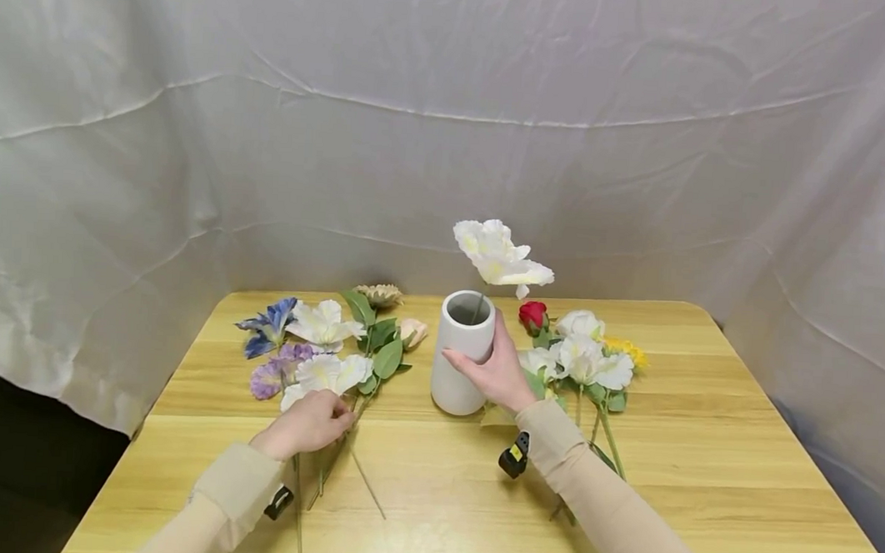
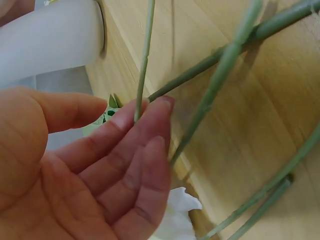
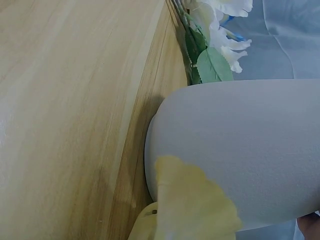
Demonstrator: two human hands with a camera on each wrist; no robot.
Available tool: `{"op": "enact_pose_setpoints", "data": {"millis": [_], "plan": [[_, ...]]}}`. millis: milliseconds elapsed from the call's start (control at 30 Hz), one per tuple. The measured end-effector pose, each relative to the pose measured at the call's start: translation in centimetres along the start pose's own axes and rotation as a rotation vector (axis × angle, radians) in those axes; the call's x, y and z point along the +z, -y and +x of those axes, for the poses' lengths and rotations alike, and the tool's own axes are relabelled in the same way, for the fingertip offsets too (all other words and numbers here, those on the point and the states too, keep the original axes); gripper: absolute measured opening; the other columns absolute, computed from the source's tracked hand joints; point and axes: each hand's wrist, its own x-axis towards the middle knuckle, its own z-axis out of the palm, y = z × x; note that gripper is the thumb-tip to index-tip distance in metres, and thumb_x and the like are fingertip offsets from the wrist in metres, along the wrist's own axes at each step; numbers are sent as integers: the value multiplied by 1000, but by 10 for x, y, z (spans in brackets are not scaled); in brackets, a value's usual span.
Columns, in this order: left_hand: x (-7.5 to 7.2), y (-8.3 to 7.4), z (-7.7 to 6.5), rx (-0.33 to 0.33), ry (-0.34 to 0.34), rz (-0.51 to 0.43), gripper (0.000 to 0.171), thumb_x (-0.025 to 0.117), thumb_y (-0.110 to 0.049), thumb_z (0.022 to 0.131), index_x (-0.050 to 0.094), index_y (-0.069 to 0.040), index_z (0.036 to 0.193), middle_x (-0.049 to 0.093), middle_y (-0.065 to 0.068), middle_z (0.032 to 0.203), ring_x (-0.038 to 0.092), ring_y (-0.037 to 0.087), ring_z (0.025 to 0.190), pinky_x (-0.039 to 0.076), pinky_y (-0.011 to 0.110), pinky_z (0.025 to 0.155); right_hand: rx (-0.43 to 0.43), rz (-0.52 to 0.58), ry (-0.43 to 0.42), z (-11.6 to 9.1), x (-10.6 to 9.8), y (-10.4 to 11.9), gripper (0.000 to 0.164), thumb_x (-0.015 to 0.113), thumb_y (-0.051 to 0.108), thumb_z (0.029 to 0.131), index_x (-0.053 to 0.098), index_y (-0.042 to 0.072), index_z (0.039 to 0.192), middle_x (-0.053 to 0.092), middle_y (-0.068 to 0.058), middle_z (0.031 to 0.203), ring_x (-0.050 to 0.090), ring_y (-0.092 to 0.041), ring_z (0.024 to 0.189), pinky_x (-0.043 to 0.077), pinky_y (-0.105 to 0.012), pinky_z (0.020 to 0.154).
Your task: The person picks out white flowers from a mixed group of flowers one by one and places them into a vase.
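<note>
Vase (image 1: 453, 384) stands upright, mouth up, well inside the worktop's (image 1: 719, 441) side edges, room leftward; I see right hand (image 1: 503, 377) gripping it, left hand (image 1: 311, 428) relaxed, fingertips at a stem (image 2: 144, 60).

Downward head view, wrist close-ups, shared vase (image 1: 453, 386)

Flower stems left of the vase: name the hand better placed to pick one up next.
Probably the left hand: it is right at the flower stems, while the right hand is across the table, gripping the white vase.
</note>
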Motion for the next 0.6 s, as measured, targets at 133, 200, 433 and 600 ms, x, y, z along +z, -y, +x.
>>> {"op": "enact_pose_setpoints", "data": {"millis": [133,200,433,600], "plan": [[1,5,-1,40,-31,-54,17,59,-10,89,68,-6,75,61,1,59,49,11,49,43,27,49,-2,-5,-2,-1,1,0,73,75,11,79,33,6,138,53,-16,123,55,-31,108,46,-50,93],[1,8,-1,50,-42,-87,13,60,-7,87,69,-4,78,62,1,61,53,12,53,45,27,51,-2,-5,-2,-1,1,-1,73,75,11,79,33,6,138,53,-15,123,55,-31,108,46,-50,93],[0,11,-1,17,-89,-204,6,63,-4,84,68,-1,85,64,2,67,62,17,62,51,28,58,-5,-4,-2,-1,1,-3,73,75,12,79,33,7,139,53,-15,123,55,-31,108,46,-51,92],[-1,9,0,6,-131,-256,6,64,-3,83,68,1,85,65,7,71,64,22,63,54,26,57,-1,3,0,-1,1,-4,73,75,12,79,33,8,139,53,-15,123,55,-30,108,46,-51,92]]}}
